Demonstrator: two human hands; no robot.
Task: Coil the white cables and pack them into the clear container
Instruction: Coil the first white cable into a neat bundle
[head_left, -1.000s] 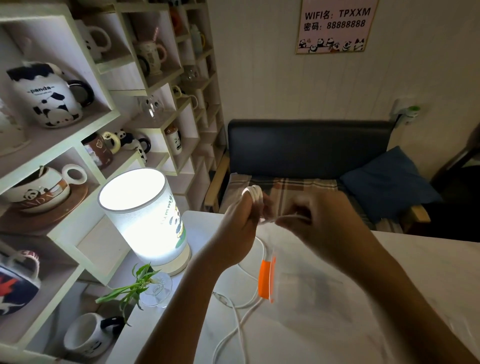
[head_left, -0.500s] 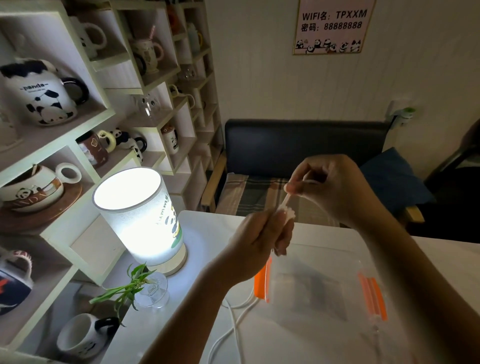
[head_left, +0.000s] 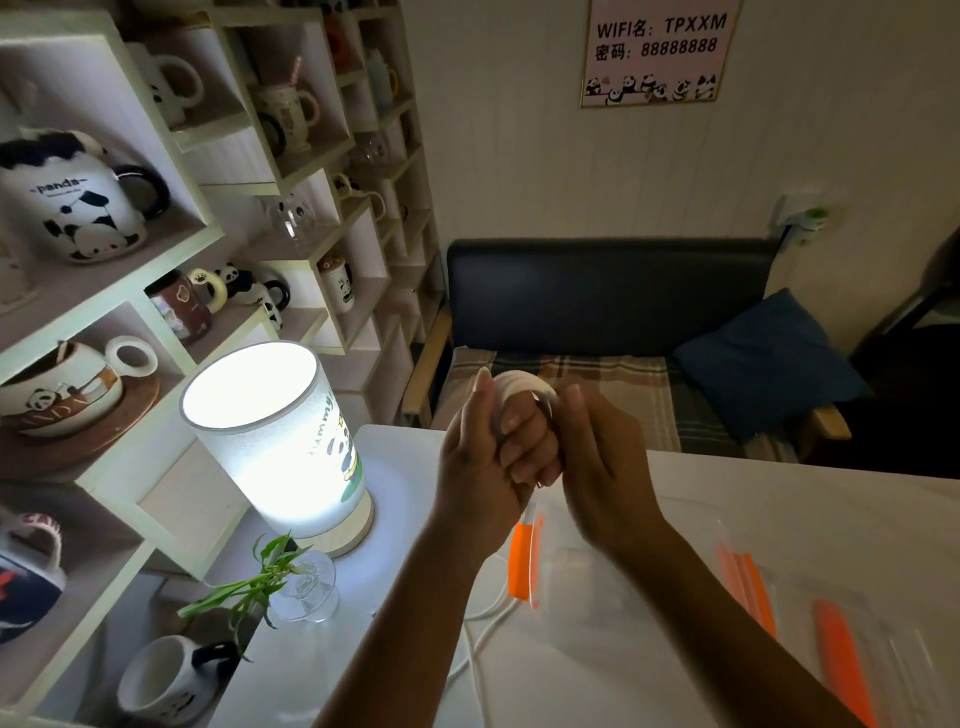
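Observation:
A white cable coil (head_left: 522, 385) is wound round the fingers of my left hand (head_left: 483, 452), raised above the table's far edge. My right hand (head_left: 597, 457) presses against it from the right, fingers closed on the cable at the coil. Below the hands a clear container (head_left: 623, 587) with orange clips (head_left: 521, 561) rests on the white table (head_left: 805, 514). A loose white cable (head_left: 480, 639) trails across the table beneath my left forearm. Where the coil's free end runs is hidden by my fingers.
A lit cylindrical lamp (head_left: 275, 441) stands at the table's left corner beside a small glass vase with a green plant (head_left: 301, 582). Shelves of panda mugs (head_left: 72, 208) fill the left wall. A dark bench (head_left: 602, 296) with a blue cushion (head_left: 763, 358) sits behind the table.
My right hand has dropped from above the left hand and closed in against it. The coil on my left fingers has grown thicker.

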